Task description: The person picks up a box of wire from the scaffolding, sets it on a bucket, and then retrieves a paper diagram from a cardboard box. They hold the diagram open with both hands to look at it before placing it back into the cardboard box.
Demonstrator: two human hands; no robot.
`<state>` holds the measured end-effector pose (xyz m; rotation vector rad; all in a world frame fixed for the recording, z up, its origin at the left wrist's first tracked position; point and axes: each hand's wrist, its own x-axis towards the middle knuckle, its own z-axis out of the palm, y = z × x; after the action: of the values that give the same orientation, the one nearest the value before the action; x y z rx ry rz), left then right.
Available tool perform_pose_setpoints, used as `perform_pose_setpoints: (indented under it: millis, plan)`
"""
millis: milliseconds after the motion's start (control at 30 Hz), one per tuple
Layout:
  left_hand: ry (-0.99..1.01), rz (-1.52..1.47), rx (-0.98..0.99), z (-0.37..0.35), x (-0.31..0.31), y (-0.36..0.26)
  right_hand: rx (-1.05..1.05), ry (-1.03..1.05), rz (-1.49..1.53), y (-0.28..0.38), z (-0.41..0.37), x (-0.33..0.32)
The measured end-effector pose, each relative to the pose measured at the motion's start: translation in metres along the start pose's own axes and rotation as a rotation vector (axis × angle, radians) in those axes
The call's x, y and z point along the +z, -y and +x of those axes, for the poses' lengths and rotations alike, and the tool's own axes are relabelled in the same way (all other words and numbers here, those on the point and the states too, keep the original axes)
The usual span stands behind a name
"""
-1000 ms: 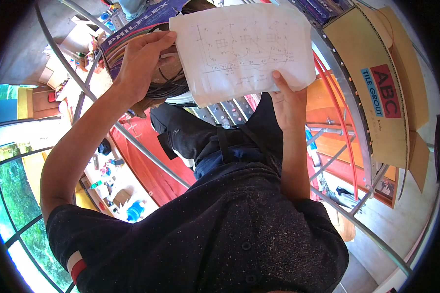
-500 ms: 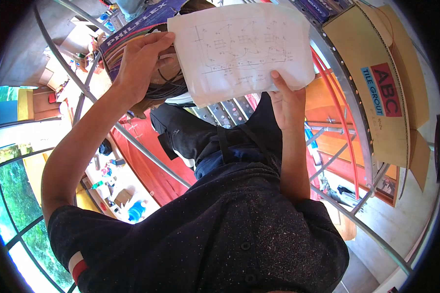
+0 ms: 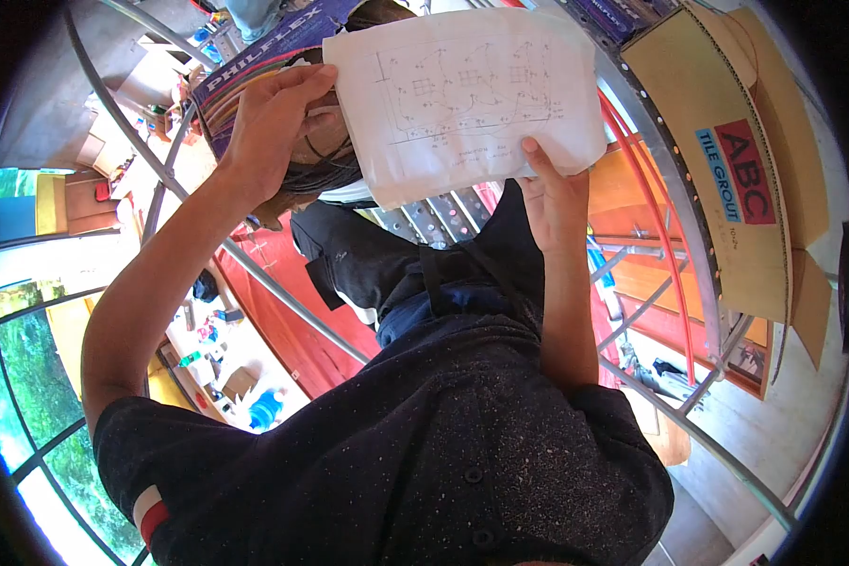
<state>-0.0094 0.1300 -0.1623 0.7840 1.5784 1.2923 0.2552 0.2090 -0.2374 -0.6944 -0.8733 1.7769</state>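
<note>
A creased white sheet of paper (image 3: 472,104) is stretched between my two hands above my lap. It carries a hand-drawn diagram with grid boxes, lines and small written marks, too fine to read. My left hand (image 3: 272,123) pinches its left edge near the top corner. At the lower right edge, my right hand (image 3: 557,198) grips the sheet, thumb on the drawn face and fingers hidden behind. Below my left hand, dark cables (image 3: 316,174) spill beside a PHILFLEX box (image 3: 264,57).
Scaffold tubes (image 3: 288,294) run on both sides of me. An open cardboard ABC tile grout box (image 3: 726,170) stands at the right, near red tubing (image 3: 665,226). A slotted metal platform (image 3: 429,219) lies beneath my legs. At lower left, a cluttered surface holds a blue container (image 3: 265,408).
</note>
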Motion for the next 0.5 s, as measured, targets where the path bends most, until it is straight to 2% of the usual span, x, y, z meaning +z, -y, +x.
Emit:
perform_pose_setpoints:
  millis: [500]
  plan:
    - [-0.006,-0.007,-0.008,0.0006,-0.0017,0.0006,-0.016,0.017,-0.018,-0.0002,0.001,0.0022]
